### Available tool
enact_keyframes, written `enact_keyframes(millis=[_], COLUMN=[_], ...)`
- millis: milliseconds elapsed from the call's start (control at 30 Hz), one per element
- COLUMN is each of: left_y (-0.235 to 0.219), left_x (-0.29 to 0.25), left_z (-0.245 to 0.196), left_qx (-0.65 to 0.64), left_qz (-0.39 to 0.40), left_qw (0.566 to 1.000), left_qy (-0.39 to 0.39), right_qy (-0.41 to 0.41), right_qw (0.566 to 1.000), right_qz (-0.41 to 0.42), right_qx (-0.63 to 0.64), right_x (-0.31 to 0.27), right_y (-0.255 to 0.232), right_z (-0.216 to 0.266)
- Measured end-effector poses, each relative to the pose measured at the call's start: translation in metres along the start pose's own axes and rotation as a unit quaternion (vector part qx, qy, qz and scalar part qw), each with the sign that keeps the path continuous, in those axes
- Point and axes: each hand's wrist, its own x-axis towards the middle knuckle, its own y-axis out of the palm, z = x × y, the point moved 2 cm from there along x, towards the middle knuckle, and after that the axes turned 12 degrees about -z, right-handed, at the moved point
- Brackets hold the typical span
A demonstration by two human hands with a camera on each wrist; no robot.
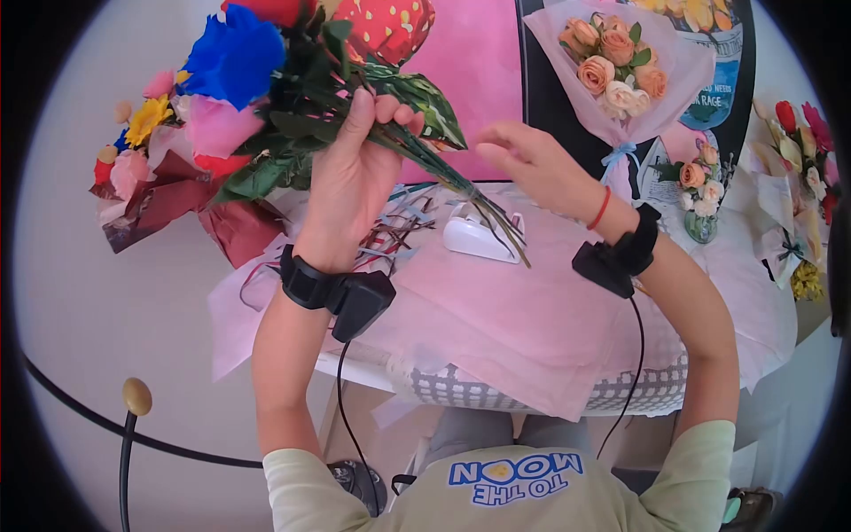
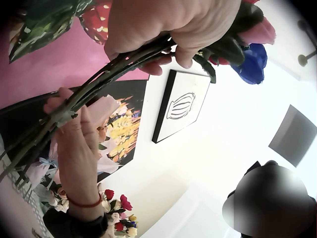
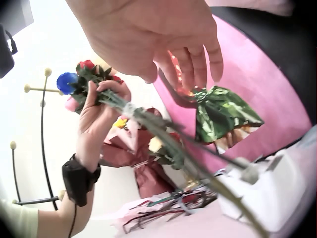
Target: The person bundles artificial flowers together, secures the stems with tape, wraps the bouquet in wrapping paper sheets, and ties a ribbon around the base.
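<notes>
My left hand (image 1: pixel 359 168) grips a bunch of flower stems (image 1: pixel 434 168), the thumb and fingers curled round them. Its blue flower (image 1: pixel 232 58) and pink flower (image 1: pixel 217 127) lean to the left, while the stem ends point down to the right. Clear tape or wrap (image 3: pixel 130 110) circles the stems below that hand. My right hand (image 1: pixel 545 168) is raised to the right of the stems, fingers loosely bent and holding nothing. Under the stem ends stands a white tape dispenser (image 1: pixel 479 235) on the pink-covered table.
Cut ribbons (image 1: pixel 399 226) lie left of the dispenser. Pink wrapping sheets (image 1: pixel 514 310) cover the table. A wrapped peach rose bouquet (image 1: pixel 612 66) and a small glass vase (image 1: pixel 700 226) stand at right. A dark red wrapped bouquet (image 1: pixel 168 199) is at left, a pink panel (image 1: pixel 461 80) behind.
</notes>
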Motion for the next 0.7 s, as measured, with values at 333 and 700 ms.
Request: enact_keyframes(millis=[333,700], left_y=[-0.015,-0.057], left_x=[-0.019,-0.018], left_z=[0.069,0.100], left_qx=[-0.183,-0.184], left_qz=[-0.078,-0.157], left_qw=[0.938,0.918], left_qy=[-0.283,-0.315], right_qy=[0.186,0.229], right_qw=[0.966,0.954], right_qz=[0.180,0.191], right_qx=[0.004,0.006], right_x=[-0.036,-0.032], right_y=[0.011,0.016], right_z=[-0.069,-0.080])
